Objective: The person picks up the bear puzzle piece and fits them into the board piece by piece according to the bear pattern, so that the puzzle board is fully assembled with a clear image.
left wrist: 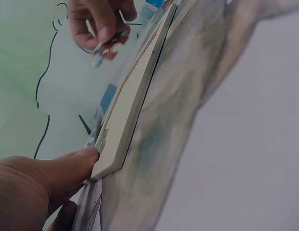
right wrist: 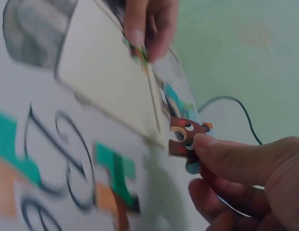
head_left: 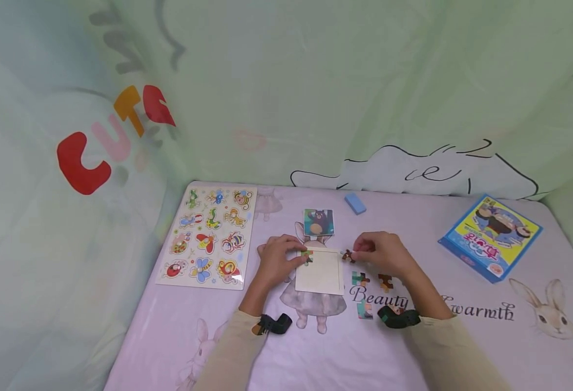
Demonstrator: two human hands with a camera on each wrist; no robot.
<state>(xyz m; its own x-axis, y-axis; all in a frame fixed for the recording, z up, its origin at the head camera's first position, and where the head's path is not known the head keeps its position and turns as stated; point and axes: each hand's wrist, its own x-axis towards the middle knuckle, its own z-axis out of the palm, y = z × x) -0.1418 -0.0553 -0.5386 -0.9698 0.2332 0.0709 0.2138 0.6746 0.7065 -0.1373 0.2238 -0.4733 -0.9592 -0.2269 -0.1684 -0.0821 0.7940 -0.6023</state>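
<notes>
A pale wooden puzzle tray (head_left: 319, 276) lies in front of me with one green-and-orange piece (head_left: 308, 255) in its upper left corner. My left hand (head_left: 278, 259) grips the tray at that corner; in the left wrist view its thumb (left wrist: 86, 156) rests at the piece on top. Just off the tray's right edge, my right hand (head_left: 383, 253) pinches a brown puzzle piece (right wrist: 187, 139) with a bear's face, held above the cloth between thumb and fingers. Several loose pieces lie below that hand, among them a teal one (head_left: 360, 278) and a brown one (head_left: 386, 282).
A bear picture card (head_left: 319, 222) lies behind the tray, with a blue block (head_left: 355, 203) beyond it. At left is an insect puzzle board (head_left: 203, 239); at right, a blue-and-yellow box (head_left: 492, 236). Printed curtains (head_left: 316, 98) stand behind and left of the table.
</notes>
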